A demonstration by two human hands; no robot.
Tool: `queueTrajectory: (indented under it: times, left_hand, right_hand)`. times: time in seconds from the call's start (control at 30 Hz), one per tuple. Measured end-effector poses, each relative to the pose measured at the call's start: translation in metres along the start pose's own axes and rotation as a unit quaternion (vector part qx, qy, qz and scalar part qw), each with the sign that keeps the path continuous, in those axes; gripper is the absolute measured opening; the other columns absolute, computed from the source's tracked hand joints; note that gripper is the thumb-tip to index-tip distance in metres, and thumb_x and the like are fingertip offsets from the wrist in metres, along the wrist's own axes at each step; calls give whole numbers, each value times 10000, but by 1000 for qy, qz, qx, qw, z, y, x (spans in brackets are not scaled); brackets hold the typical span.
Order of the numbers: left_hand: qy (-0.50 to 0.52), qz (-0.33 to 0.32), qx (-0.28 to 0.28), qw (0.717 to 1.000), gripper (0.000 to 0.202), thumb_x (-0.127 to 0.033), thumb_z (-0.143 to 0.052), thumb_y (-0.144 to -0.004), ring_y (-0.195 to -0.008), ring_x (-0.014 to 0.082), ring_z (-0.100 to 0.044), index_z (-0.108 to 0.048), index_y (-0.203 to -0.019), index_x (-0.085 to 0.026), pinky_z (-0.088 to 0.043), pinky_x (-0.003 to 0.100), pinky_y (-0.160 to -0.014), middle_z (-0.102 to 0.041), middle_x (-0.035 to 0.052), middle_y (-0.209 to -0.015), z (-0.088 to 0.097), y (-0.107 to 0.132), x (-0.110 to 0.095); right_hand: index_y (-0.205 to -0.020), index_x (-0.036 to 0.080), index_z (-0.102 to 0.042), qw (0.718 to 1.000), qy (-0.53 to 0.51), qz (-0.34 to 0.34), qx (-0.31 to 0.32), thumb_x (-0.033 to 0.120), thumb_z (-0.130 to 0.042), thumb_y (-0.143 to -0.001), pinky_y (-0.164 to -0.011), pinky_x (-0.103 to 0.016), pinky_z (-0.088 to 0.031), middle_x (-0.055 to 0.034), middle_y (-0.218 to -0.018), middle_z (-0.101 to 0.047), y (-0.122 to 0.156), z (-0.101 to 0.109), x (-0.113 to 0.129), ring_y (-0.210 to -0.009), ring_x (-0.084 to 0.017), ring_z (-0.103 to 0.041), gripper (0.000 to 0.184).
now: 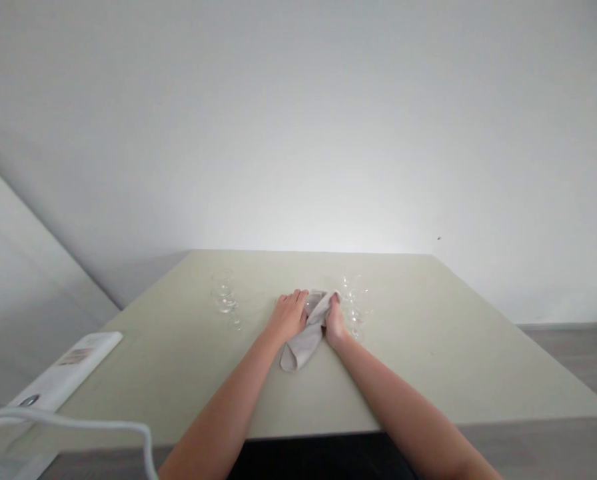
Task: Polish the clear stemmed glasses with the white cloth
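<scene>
ok so mid-surface, left grip looks closed round a glass, right grip pinching soft, floppy cloth against it, and that glass is probably slick and breakable, so cradle its sides gently

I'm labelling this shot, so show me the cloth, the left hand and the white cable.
Cloth (308, 336): head view, on its grey fabric between the two hands.
Left hand (288, 317): head view, on the back of the hand.
White cable (96, 424): head view, on its sideways stretch.
</scene>
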State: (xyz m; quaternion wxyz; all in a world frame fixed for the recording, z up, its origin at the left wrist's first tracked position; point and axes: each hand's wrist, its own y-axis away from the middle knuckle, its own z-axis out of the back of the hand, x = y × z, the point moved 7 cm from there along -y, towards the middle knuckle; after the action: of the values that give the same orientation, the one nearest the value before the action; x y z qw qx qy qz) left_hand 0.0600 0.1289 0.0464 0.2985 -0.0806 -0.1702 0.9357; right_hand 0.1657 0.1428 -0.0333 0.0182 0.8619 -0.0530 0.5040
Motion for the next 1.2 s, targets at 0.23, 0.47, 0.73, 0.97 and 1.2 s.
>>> queueTrajectory:
  times: [0.23, 0.47, 0.73, 0.97, 1.2]
  left_hand:
    - [-48, 33, 54, 997, 217, -262, -568, -857, -908, 237, -619, -506, -1062, -227, -416, 348, -815, -672, 61, -1041, 1, 2, 16]
    - [-54, 40, 63, 996, 116, -240, -430, -936, -889, 210, -624, -478, -1035, -203, -409, 338, -827, -677, 69, -922, 5, 2, 15]
    - [-17, 58, -28, 998, 182, -270, -398, -951, -988, 226, -609, -515, -1068, -193, -436, 328, -858, -656, 98, -996, 10, 1, 10]
    - [-33, 112, 167, 979, 231, -331, -469, -902, -858, 240, -683, -595, -1013, -172, -470, 292, -712, -704, 111, -873, -14, 7, 17]
    - [-80, -8, -6, 997, 299, -221, -374, -948, -1000, 261, -608, -511, -1209, -167, -430, 384, -869, -661, 122, -1017, 12, 2, -14]
  right_hand:
    - [-1165, 190, -602, 991, -81, -42, 94, 756, -214, -841, -870, -447, -503, -102, -963, -710, 16, -20, 17, -1016, -286, -635, 759]
    - [-1230, 226, -476, 954, 252, 126, 104, 417, -682, -716, -846, -353, -470, -29, -1021, -613, 28, -20, 27, -912, -211, -572, 586]
    - [-1194, 210, -472, 881, 380, 276, 50, 276, -676, -732, -883, -367, -455, -61, -1058, -553, 47, -35, 64, -965, -221, -547, 509]
    - [-1162, 245, -583, 797, 458, 344, 190, 207, -699, -700, -1016, -397, -389, -94, -1212, -502, 62, -50, 77, -1164, -257, -487, 478]
    - [-989, 180, -586, 975, 193, 110, -22, 406, -547, -825, -815, -348, -487, -50, -913, -649, 31, -15, 46, -862, -216, -608, 282]
